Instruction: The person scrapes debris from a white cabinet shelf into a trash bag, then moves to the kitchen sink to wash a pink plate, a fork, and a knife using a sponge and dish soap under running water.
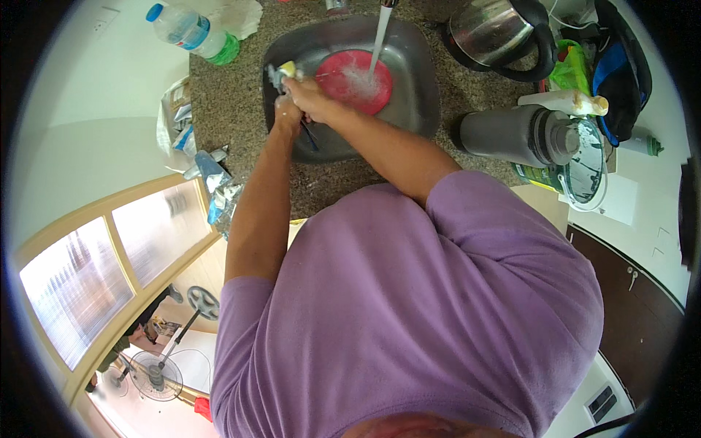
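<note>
Both hands are together over the left side of a steel sink (416, 109). My right hand (308, 98) is closed around a foamy yellow sponge (287, 68). Just below it, my left hand (287, 112) grips some thin dark utensils (310, 139), whose ends stick out beneath the fingers. Blur and foam hide what kind they are and where the sponge meets them. Inside the sink lies a round red plate (334, 82). A stream of water (379, 41) runs from the faucet (389, 3) and splashes on it.
Left of the sink, a plastic water bottle (191, 34) stands on the granite counter (219, 104). Foil wrappers (216, 183) lie at the left edge. On the right are a steel electric kettle (490, 33), a grey flask (504, 134) and a plastic bucket (589, 164).
</note>
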`<state>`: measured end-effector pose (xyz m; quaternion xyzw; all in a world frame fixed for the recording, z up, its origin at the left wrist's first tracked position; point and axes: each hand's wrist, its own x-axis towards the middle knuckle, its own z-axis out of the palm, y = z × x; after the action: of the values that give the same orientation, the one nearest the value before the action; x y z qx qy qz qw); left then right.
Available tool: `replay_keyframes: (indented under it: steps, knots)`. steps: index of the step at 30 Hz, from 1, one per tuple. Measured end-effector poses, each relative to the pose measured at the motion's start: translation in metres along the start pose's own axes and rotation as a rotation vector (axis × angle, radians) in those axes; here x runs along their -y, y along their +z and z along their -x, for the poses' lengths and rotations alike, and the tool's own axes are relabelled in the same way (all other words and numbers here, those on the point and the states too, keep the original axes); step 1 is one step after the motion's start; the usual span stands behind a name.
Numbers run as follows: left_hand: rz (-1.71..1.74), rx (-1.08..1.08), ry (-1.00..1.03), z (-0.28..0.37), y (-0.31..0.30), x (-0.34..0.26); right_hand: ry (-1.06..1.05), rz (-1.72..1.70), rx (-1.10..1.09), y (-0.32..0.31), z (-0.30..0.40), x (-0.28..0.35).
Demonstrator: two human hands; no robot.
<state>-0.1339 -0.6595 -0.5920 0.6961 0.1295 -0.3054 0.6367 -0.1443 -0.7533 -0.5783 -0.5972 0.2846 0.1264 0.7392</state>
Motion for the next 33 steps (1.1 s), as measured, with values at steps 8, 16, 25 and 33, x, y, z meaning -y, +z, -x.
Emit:
replay_keyframes:
  steps: [8,16,25,33]
  knots:
    - [-0.715,0.034,0.293,-0.044,0.021,0.076,-0.273,0.824,0.048,-0.083,0.01,-0.019]
    - [-1.713,0.234,-0.126,-0.059,0.016,0.073,-0.226,0.873,-0.031,-0.104,0.045,-0.039]
    - [-1.972,0.323,0.19,-0.044,-0.001,0.065,-0.121,0.693,-0.19,-0.047,-0.04,-0.075]
    - [-1.664,-0.111,0.259,-0.032,0.046,0.059,-0.192,1.119,0.083,-0.116,0.052,-0.035]
